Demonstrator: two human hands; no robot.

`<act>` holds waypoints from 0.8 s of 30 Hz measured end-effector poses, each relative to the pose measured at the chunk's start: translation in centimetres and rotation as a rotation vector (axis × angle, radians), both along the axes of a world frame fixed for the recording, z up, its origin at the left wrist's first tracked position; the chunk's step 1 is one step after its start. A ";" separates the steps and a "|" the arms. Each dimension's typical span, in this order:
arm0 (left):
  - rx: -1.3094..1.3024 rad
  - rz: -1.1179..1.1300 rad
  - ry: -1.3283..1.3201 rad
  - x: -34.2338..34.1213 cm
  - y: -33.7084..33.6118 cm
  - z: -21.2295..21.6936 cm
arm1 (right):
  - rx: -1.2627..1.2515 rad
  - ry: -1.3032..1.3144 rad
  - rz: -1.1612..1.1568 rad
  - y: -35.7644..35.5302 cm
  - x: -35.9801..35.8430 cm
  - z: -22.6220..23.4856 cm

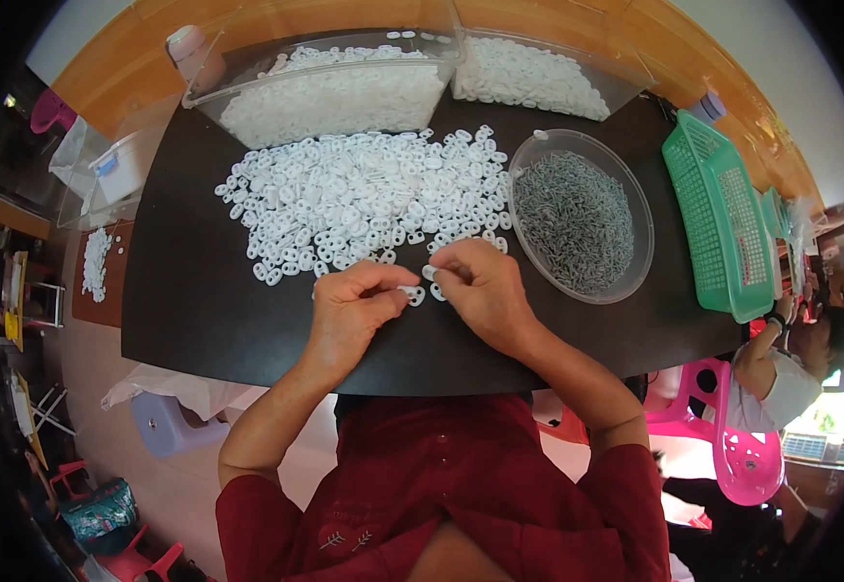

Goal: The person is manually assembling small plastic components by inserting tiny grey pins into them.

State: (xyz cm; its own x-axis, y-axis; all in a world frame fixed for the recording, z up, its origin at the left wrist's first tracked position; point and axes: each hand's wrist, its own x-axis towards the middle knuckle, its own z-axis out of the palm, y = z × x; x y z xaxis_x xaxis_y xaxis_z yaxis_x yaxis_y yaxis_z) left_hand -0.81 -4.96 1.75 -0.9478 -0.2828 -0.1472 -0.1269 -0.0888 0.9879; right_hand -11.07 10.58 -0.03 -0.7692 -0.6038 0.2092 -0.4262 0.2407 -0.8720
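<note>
Over the dark table (218, 320), my left hand (356, 306) pinches a small white oval plastic piece with two holes (415, 297) between thumb and fingers. Close by on its right, my right hand (485, 291) is closed in a pinch on a similar white piece (429, 273). Another such piece (437, 292) shows just under my right fingertips. Beyond both hands spreads a large heap of these white pieces (364, 189). To the right of the heap stands a round clear tub (647, 228) filled with small grey metal screws (577, 223).
Two clear bins, one at the back left (320, 66) and one at the back right (625, 53), hold more white pieces. A green basket (717, 223) stands at the right edge. A person (780, 378) sits at the right by a pink chair (747, 456). A grey-blue stool (175, 427) is at the left.
</note>
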 end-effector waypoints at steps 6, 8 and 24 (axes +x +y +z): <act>0.153 -0.011 -0.074 1.1 0.0 0.1 | 0.103 0.559 0.033 -0.6 0.1 -1.1; 0.158 0.002 -0.049 1.3 0.6 0.2 | 0.139 0.601 0.027 0.0 0.3 -0.7; 0.304 -0.077 -0.037 1.0 3.4 -0.5 | 0.470 0.587 -0.065 10.5 -7.6 2.0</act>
State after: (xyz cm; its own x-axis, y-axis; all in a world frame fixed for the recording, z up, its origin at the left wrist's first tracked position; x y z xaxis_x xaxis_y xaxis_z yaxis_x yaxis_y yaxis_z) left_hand 0.18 -1.54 1.28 -0.9572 -0.1485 -0.2485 -0.1797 -0.3683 0.9122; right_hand -18.66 21.10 1.95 -0.6481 -0.6876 0.3274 -0.7612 0.5718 -0.3058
